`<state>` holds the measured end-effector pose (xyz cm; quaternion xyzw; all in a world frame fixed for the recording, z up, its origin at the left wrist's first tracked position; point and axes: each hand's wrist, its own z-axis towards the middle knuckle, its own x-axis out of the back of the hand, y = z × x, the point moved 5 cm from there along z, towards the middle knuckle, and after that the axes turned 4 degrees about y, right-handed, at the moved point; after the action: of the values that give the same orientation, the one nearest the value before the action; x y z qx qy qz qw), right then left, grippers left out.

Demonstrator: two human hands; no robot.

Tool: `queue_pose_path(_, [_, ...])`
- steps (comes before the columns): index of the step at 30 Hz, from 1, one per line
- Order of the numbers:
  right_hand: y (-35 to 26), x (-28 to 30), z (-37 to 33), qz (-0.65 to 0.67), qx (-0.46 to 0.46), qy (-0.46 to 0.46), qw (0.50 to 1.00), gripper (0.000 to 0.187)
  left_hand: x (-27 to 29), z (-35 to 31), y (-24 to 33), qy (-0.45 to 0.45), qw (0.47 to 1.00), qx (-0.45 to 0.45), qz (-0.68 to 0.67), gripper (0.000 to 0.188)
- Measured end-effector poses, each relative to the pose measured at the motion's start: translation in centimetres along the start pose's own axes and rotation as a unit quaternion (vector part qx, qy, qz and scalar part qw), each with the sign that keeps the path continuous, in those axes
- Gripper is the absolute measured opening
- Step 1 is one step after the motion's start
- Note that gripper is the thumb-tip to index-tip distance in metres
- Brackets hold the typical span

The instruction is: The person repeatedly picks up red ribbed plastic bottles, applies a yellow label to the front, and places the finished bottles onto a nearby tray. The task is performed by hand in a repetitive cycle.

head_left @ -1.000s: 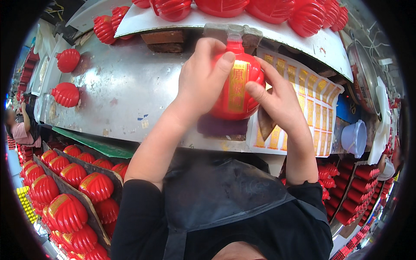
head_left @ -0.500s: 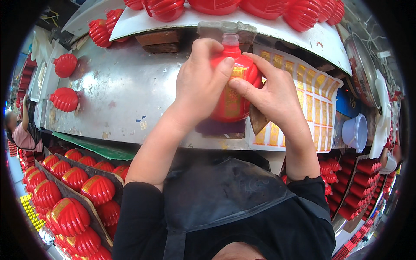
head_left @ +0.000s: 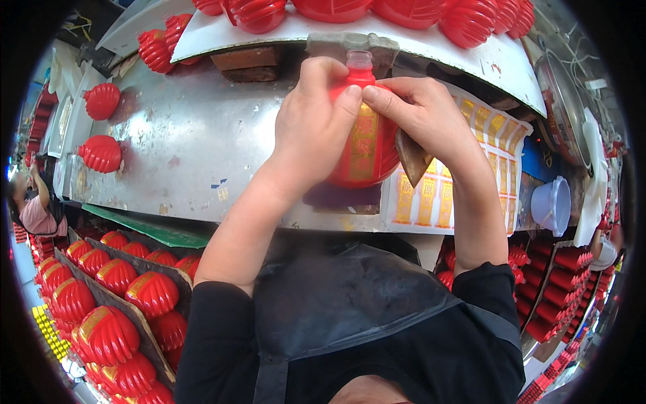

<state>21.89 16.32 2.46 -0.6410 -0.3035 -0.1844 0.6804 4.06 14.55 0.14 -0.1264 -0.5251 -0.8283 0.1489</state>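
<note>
A glossy red ribbed bottle (head_left: 387, 145) with a clear glass neck lies in front of me, its neck pointing away. A gold label (head_left: 364, 145) with red print runs down its front. My left hand (head_left: 313, 118) is closed round the bottle's left shoulder, its thumb on the top of the label. My right hand (head_left: 427, 111) pinches with thumb and forefinger at the label's upper edge. Beneath that palm sticks out a brown flat pointed piece (head_left: 412, 160), apparently held by the hidden fingers; its kind I cannot make out.
Sheets of gold labels (head_left: 425, 200) lie right of the bottle on the metal table (head_left: 202, 148). Several red bottles (head_left: 259, 13) stand on a raised white board (head_left: 484, 64). Crates of red bottles (head_left: 153, 294) are at the lower left. A pale bucket (head_left: 552, 205) stands at the right.
My right thumb has moved up from the label's middle to its top edge. The right hand and the brown piece have shifted up and right; my left hand stays nearly still.
</note>
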Motion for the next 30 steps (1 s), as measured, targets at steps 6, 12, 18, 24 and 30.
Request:
queue_pose_path(6, [0.4,-0.5,0.5,-0.023,-0.001,0.031,0.999,0.072,0.0,0.3,-0.4,0.008,1.0,-0.02,0.016,0.032])
queue_pose_path(12, [2.3,-0.9,1.9,0.068,-0.105,-0.058,0.99,0.066,-0.3,1.3,-2.8,-0.022,0.994,0.064,-0.087,0.029])
queue_pose_path(18, [3.3,-1.5,-1.4,0.062,-0.012,0.04,0.997,0.079,-0.2,-1.1,-2.9,0.025,1.0,-0.001,0.009,0.053])
queue_pose_path(24, [2.7,-2.5,-4.2,0.047,0.026,0.066,0.996,0.102,-0.9,-3.7,-2.3,0.015,0.996,-0.057,0.072,0.07])
queue_pose_path(30, [2.0,-2.6,-3.8,0.028,-0.025,0.05,0.998,0.101,-0.6,-3.7,-2.5,0.007,0.997,-0.049,0.06,0.067])
